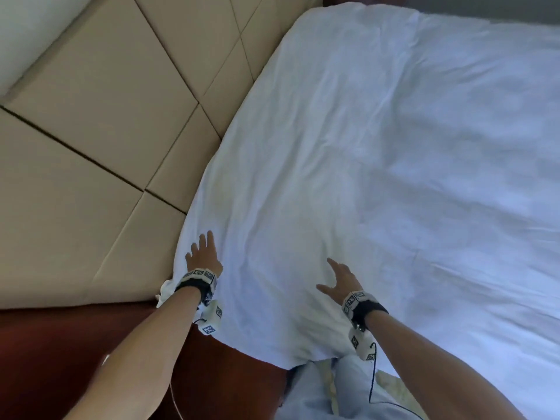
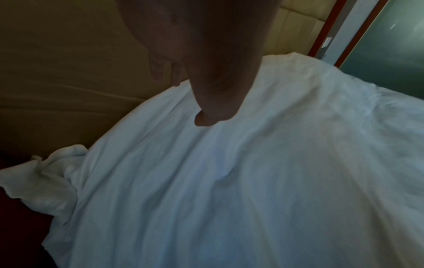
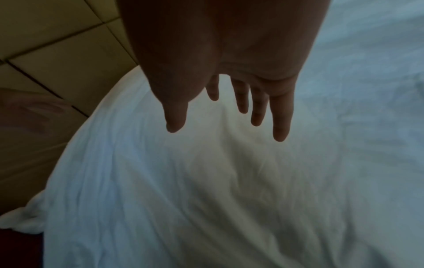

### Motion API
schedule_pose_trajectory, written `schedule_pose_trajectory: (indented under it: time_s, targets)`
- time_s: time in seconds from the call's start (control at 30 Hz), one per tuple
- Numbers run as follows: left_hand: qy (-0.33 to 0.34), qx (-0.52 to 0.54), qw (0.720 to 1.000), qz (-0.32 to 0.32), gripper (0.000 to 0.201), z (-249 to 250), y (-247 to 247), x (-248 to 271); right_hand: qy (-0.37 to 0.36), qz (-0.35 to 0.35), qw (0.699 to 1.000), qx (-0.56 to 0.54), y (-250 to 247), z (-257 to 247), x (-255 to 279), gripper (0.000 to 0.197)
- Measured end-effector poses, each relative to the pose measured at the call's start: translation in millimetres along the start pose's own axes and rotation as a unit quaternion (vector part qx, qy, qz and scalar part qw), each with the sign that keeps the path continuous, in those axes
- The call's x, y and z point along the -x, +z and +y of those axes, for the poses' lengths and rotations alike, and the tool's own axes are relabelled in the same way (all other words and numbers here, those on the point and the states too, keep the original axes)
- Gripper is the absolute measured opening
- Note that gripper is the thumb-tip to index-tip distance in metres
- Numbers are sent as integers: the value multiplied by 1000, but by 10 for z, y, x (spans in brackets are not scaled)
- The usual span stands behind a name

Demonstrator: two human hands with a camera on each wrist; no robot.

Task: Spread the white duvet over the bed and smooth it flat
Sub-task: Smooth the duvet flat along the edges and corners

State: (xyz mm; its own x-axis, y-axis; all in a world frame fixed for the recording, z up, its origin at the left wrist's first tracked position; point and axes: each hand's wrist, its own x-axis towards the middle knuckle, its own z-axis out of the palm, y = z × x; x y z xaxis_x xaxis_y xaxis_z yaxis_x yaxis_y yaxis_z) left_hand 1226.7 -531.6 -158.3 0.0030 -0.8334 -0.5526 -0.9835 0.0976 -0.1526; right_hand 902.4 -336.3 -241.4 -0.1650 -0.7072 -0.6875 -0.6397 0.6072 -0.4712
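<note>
The white duvet [image 1: 378, 165] lay spread over the bed and covered nearly all of it. It had many soft wrinkles, most of them near the person's hands. Its near edge hung over the side of the bed by the person's legs. One corner [image 2: 39, 181] of it was bunched up at the left, beside the tan padded headboard [image 1: 100, 122].

The left hand [image 1: 202, 256] was by the left edge of the duvet, close to the headboard. Its fingers [image 1: 209, 239] were straight and a little apart, and it held nothing. From the head view it looked flat on the cloth. In the left wrist view the hand [image 2: 201, 54] was dark, so I could not tell how hard it pressed.

The right hand [image 1: 341, 281] was further in on the duvet, well apart from the left one. Its fingers [image 3: 281, 116] were straight and spread out, with the thumb [image 3: 175, 112] pointing off to the side. It held nothing too. I could not tell whether it touched the cloth or was just above it.

Both wrists wore black bands [image 1: 197, 283] with small white blocks. A thin black wire [image 1: 372, 377] hung down from the right one. Dark red wood [image 1: 60, 353] showed low on the left, below the headboard.
</note>
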Motion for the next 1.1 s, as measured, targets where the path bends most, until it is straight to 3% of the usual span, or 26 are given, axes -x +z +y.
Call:
schedule_pose_trajectory:
  time_s: [0.2,0.37,0.43,0.57,0.6,0.77,0.9,1.0,1.07,1.1]
  targets:
    - [-11,56,998,37,115,-352,575,-578,-13,29,999,-29,632,-404,-303,115]
    - [100,146,981,84,110,-449,902,-966,28,65,997,-19,1096,-794,-550,133]
    - [138,126,975,123,104,-493,1009,-1116,50,92,994,33,1186,-895,-766,121]
    - [178,93,968,154,89,-613,1058,-1176,-40,107,979,168,1069,-992,-991,41]
    - [183,71,966,168,84,-700,1002,-1130,-66,97,971,207,1020,-1046,-965,31]
    - [170,-2,965,200,79,-1170,683,-780,-93,122,962,227,974,-1309,-626,26]
    - [105,-49,989,94,81,-960,746,-831,-30,49,986,157,993,-1225,-679,24]
    - [43,-6,994,-103,91,-720,748,-1011,-15,-39,998,50,893,-1069,-647,57]
    - [25,-29,983,-182,99,-507,577,-932,-21,-48,999,15,718,-970,-443,68]
    - [19,-38,981,-187,97,-373,447,-860,-23,-35,999,13,597,-904,-354,70]
